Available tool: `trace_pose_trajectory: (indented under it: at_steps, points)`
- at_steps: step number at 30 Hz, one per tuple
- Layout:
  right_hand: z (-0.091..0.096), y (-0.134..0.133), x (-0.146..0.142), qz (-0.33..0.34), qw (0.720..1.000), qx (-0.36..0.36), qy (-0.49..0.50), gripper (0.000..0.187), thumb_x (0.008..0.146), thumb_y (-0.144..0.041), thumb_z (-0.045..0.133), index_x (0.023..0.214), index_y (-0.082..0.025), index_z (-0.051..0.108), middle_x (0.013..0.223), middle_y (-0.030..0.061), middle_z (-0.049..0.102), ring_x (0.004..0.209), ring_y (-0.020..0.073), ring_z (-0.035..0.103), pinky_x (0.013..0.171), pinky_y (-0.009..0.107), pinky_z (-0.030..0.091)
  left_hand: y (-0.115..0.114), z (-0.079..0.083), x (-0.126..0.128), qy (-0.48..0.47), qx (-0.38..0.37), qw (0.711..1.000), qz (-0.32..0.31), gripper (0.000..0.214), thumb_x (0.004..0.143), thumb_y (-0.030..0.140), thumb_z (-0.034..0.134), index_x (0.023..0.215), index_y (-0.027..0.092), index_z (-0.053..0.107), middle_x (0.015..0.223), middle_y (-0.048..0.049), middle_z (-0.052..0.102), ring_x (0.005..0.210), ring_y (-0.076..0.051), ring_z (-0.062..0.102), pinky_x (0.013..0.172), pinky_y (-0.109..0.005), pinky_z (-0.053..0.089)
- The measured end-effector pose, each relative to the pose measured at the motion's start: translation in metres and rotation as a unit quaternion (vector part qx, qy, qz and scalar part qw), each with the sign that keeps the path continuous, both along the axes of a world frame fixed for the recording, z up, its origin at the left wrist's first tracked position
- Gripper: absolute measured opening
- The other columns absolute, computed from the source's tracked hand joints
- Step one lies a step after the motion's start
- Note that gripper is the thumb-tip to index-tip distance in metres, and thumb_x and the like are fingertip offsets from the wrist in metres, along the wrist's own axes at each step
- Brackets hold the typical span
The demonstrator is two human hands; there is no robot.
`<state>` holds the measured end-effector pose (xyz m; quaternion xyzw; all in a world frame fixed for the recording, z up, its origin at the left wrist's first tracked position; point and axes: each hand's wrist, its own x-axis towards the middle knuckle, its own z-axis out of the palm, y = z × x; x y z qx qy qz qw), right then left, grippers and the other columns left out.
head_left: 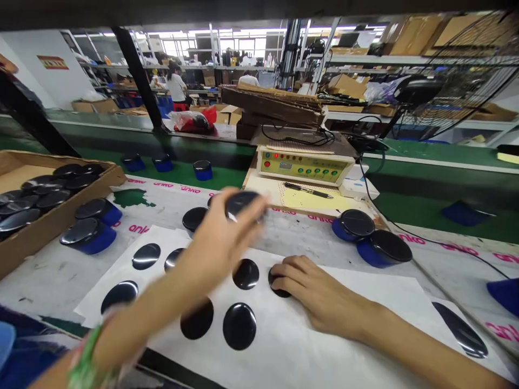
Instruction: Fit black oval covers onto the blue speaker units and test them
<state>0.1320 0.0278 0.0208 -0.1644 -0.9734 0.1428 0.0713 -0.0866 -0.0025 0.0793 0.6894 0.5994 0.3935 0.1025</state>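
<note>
My left hand (pixel 221 237) is lifted over the white sheet (pixel 344 335) and blurred by motion; its fingers are closed on a round black-topped part (pixel 240 204). My right hand (pixel 314 289) lies on the sheet with its fingers curled over a glossy black disc (pixel 279 285). Several more black discs lie on the sheet, among them one (pixel 245 274) just left of my right hand and one (pixel 239 326) nearer me.
A cardboard box (pixel 60 216) of black discs stands at the left, with blue black-topped parts (pixel 87 235) beside it. Two more such parts (pixel 371 237) sit at the right. A control unit (pixel 302 165) and a pen (pixel 308 190) lie behind. People work far back.
</note>
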Motion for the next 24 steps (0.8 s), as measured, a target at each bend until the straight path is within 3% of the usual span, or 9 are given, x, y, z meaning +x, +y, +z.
trace_pose_trajectory:
  at_steps: [2,5,9,13,16,18,20,22,24]
  points:
    - [-0.001,0.008,-0.012,0.034,0.999,0.004,-0.022,0.047,0.066,0.005,0.046,0.106,-0.018,0.056,0.119,0.0072,0.058,0.097,0.023,0.045,0.083,0.036,0.041,0.058,0.01,-0.026,0.037,0.004,0.999,0.018,0.039,0.093,0.032,0.052,0.13,0.019,0.05,0.139,-0.0079,0.045,0.129,-0.034,0.041,0.103,-0.055,0.038]
    - [0.001,0.013,-0.022,0.05,0.998,0.018,-0.032,0.042,0.063,-0.001,0.053,0.102,-0.018,0.056,0.11,0.0056,0.06,0.084,0.0202,0.044,0.075,0.033,0.041,0.131,0.007,-0.056,0.069,-0.015,0.997,0.041,0.036,0.093,0.035,0.051,0.123,0.015,0.054,0.128,-0.008,0.054,0.113,-0.027,0.055,0.095,-0.048,0.046]
    - [-0.003,0.015,-0.026,0.056,0.996,0.042,-0.046,0.037,0.058,-0.009,0.059,0.094,-0.018,0.055,0.097,0.0045,0.059,0.075,0.0192,0.042,0.064,0.032,0.037,0.164,-0.007,-0.069,0.1,-0.034,0.994,0.031,0.033,0.091,0.035,0.056,0.118,0.016,0.056,0.12,-0.0065,0.058,0.105,-0.026,0.059,0.087,-0.044,0.051]
    - [-0.008,0.016,-0.028,0.053,0.996,0.053,-0.045,0.034,0.058,-0.013,0.059,0.092,-0.018,0.054,0.095,0.0039,0.058,0.072,0.0189,0.039,0.061,0.032,0.033,0.144,-0.009,-0.057,0.14,-0.051,0.987,-0.053,0.036,0.097,0.036,0.043,0.119,0.011,0.056,0.126,-0.007,0.054,0.113,-0.025,0.056,0.098,-0.045,0.043]
    - [-0.01,0.015,-0.029,0.053,0.996,0.052,-0.041,0.035,0.058,-0.014,0.058,0.092,-0.018,0.054,0.095,0.0044,0.058,0.072,0.0191,0.04,0.06,0.032,0.032,0.119,-0.006,-0.039,0.161,-0.078,0.975,-0.129,0.034,0.084,0.035,0.064,0.111,0.014,0.062,0.113,-0.0059,0.065,0.11,-0.025,0.059,0.104,-0.051,0.036]
    - [-0.01,0.015,-0.029,0.054,0.996,0.053,-0.039,0.035,0.057,-0.013,0.058,0.091,-0.018,0.054,0.094,0.0052,0.058,0.072,0.0195,0.04,0.059,0.032,0.031,0.099,-0.002,-0.024,0.155,-0.074,0.977,-0.129,0.043,0.067,0.026,0.079,0.107,0.019,0.064,0.105,-0.0058,0.068,0.107,-0.027,0.061,0.107,-0.054,0.031]
    - [-0.01,0.015,-0.029,0.056,0.996,0.052,-0.037,0.033,0.058,-0.014,0.057,0.091,-0.018,0.054,0.093,0.006,0.058,0.072,0.0203,0.042,0.058,0.032,0.032,0.07,0.0,-0.007,0.133,-0.038,0.986,-0.091,0.047,0.071,0.023,0.072,0.115,0.02,0.058,0.115,-0.007,0.063,0.115,-0.029,0.056,0.109,-0.049,0.03]
    - [-0.011,0.015,-0.028,0.06,0.996,0.05,-0.032,0.035,0.059,-0.015,0.056,0.094,-0.017,0.055,0.093,0.0062,0.058,0.075,0.0209,0.044,0.06,0.032,0.034,0.03,-0.006,0.01,0.056,-0.002,0.997,-0.045,0.053,0.079,0.026,0.063,0.129,0.024,0.043,0.131,-0.0078,0.052,0.122,-0.026,0.051,0.105,-0.041,0.038]
    - [-0.012,0.016,-0.027,0.063,0.996,0.049,-0.027,0.037,0.06,-0.016,0.055,0.097,-0.017,0.056,0.091,0.0061,0.058,0.078,0.0212,0.046,0.062,0.031,0.037,-0.013,-0.022,0.025,-0.174,-0.02,0.984,-0.036,0.056,0.079,0.034,0.065,0.129,0.031,0.039,0.122,-0.0032,0.056,0.11,-0.022,0.059,0.09,-0.031,0.05]
